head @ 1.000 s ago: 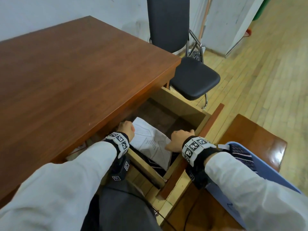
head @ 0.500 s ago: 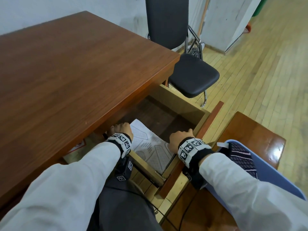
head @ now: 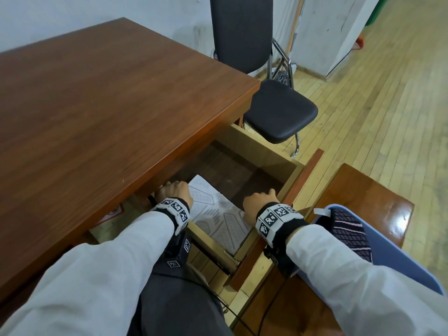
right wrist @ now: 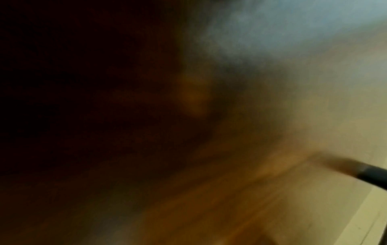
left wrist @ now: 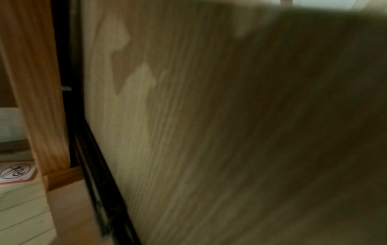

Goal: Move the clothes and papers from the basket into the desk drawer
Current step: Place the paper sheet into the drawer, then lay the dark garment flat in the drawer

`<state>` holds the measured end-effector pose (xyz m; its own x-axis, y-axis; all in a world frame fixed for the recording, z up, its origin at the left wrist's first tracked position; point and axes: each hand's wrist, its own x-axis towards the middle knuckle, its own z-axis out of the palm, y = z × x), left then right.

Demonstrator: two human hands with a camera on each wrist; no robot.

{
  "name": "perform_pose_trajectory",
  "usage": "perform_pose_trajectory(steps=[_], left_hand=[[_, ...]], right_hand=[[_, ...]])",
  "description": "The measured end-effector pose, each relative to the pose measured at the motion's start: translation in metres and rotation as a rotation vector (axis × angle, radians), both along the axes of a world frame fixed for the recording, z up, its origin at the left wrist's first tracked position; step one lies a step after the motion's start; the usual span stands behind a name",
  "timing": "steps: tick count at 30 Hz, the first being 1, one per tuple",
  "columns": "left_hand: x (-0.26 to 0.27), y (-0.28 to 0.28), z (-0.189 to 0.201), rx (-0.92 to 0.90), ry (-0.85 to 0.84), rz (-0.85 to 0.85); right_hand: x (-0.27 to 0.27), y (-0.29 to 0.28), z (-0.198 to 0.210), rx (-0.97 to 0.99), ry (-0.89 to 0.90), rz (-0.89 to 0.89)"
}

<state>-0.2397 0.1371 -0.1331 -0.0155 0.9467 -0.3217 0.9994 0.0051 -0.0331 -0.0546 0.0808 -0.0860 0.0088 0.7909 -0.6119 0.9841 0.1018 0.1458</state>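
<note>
- Evidently both hands are down inside the open desk drawer (head: 294, 177) to settle the papers (head: 218, 218), which lie flat on its floor between the two wrists, at the near end.
- Left hand (head: 174, 191): knuckles up, fingers curled downward at the papers' left edge, close under the desk (head: 109, 105) top. Whether it pinches the sheet or merely rests there I cannot tell; the fingertips are hidden.
- Right hand (head: 260, 202): also knuckles up, fingers bent down at the papers' right edge, just inside the drawer's right wall. Its hold cannot be told either.
- Both wrist views are blurred and dark, and show no fingers.
- My reading: hands bracket the sheets on either side so they go down square rather than curl against the walls.
- Papers: white, printed with grey hatched panel shapes; seemingly thin and limp, likely to slide or buckle if nudged from one side only.
- Behind the right wrist, the blue basket (head: 397, 248) sits on a wooden stool (head: 378, 195) and holds a dark striped garment (head: 349, 229), so the clothes are not yet moved.
- Beyond the hands, the drawer's far half is bare dark wood, room for the garment.
</note>
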Motion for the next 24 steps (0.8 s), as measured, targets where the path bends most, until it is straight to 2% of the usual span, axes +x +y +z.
perform_pose_trajectory(steps=[2,6,9,13,17,24], left_hand=[[0.0,-0.001,0.006,-0.005,-0.079,0.015],[0.008,-0.009,0.034,-0.04,-0.285,0.084],[0.021,-0.02,0.057,-0.047,-0.376,0.073],[0.056,-0.039,0.088,-0.011,-0.525,-0.006],[0.102,-0.066,0.112,0.008,-0.596,-0.113],[0.169,-0.116,0.126,-0.051,-0.623,-0.271]], right_hand=[[0.003,0.001,0.002,0.136,0.148,-0.074],[0.014,-0.003,0.016,0.308,0.557,-0.332],[0.027,-0.015,0.034,0.385,0.711,-0.384],[0.056,-0.037,0.059,0.491,0.71,-0.409],[0.089,-0.064,0.075,0.578,0.661,-0.455],[0.155,-0.117,0.085,0.653,0.516,-0.737]])
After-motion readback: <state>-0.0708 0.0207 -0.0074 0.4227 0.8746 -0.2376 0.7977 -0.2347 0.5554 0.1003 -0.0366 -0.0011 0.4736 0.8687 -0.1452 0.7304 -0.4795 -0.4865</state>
